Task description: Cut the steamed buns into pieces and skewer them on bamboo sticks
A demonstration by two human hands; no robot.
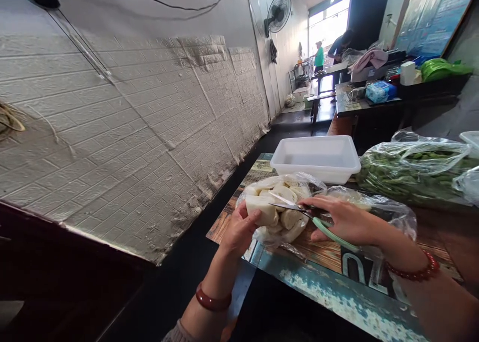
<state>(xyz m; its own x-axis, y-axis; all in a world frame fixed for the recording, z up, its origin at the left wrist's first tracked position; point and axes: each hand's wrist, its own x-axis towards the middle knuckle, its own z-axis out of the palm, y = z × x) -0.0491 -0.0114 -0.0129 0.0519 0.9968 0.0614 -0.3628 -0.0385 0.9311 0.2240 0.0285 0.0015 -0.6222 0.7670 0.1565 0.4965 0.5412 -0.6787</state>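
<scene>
My left hand (pixel 239 230) grips a thick, pale cream roll (pixel 261 210) whose exact kind I cannot tell. In my right hand (pixel 340 220) is a pair of scissors (pixel 331 234) with pale green handles. Their blades stand apart and point left, just above the roll's right end; whether they touch it I cannot tell. Beneath lies a clear plastic bag (pixel 299 235), its mouth spread, holding several similar pale pieces (pixel 290 219). Partly behind my right hand is another crumpled clear bag (pixel 396 215).
A white plastic tub (pixel 316 174) stands behind the bag. To its right lies a clear bag of green leafy vegetables (pixel 411 175). The patterned table (pixel 314 277) ends near my body. Two people and more tables (pixel 346 107) are farther back; a brick-patterned wall (pixel 149 147) runs left.
</scene>
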